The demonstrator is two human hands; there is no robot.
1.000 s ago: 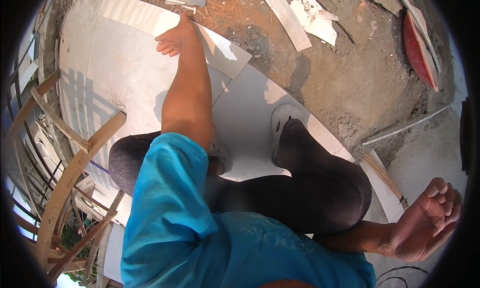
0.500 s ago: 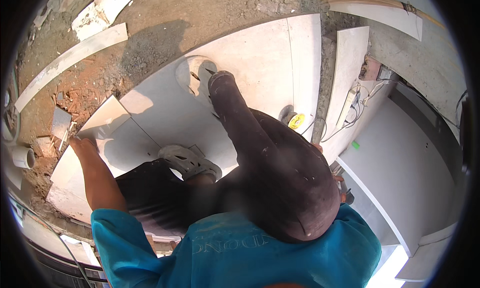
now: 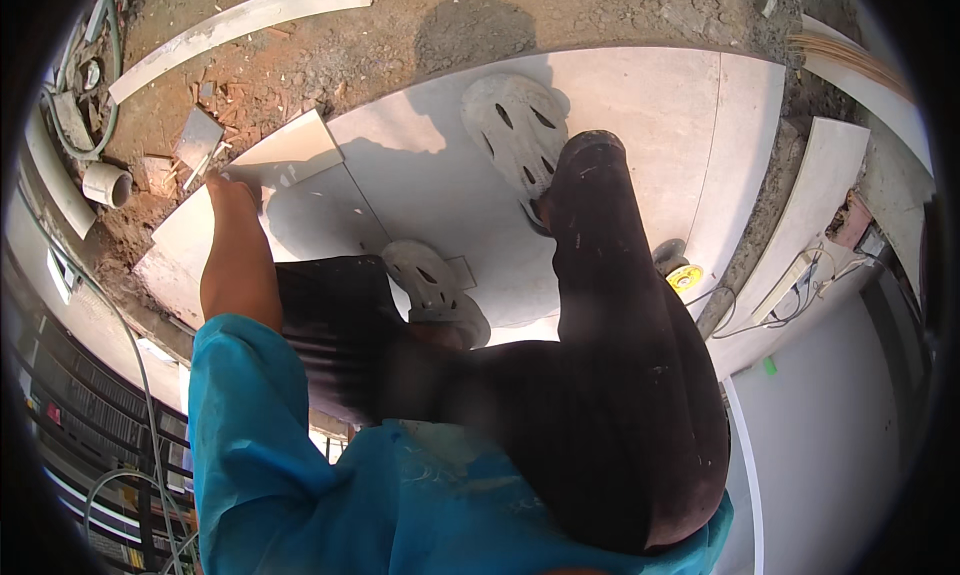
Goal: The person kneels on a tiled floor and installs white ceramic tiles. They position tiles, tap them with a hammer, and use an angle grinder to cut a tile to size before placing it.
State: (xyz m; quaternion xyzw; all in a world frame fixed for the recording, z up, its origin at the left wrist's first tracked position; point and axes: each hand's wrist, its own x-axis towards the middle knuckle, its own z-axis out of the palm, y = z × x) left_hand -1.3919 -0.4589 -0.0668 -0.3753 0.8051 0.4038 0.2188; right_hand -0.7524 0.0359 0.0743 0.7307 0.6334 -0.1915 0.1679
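My left hand (image 3: 235, 187) reaches down to the left edge of the large pale tiles (image 3: 640, 95). It is at the end of a cream tile offcut (image 3: 290, 155) lying on them. Its fingers are small and partly hidden, so their grip is unclear. Close by are a small grey tile piece (image 3: 199, 138) and thin pale sticks (image 3: 203, 167). My right hand is not in view. I am crouching, with light clog-type shoes (image 3: 510, 125) on the tiles.
A power tool with a yellow disc (image 3: 684, 278) and a cord lies right of my knee. A power strip (image 3: 785, 287) with cables is farther right. Left are a short pipe piece (image 3: 107, 185) and a hose (image 3: 140, 365). A long pale strip (image 3: 240, 30) lies on the dirt.
My view has shifted, so the scene sits farther right. My right knee has swung right, uncovering the right shoe. Fingers glimpsed at the right earlier are out of sight. My left hand stays by the offcut.
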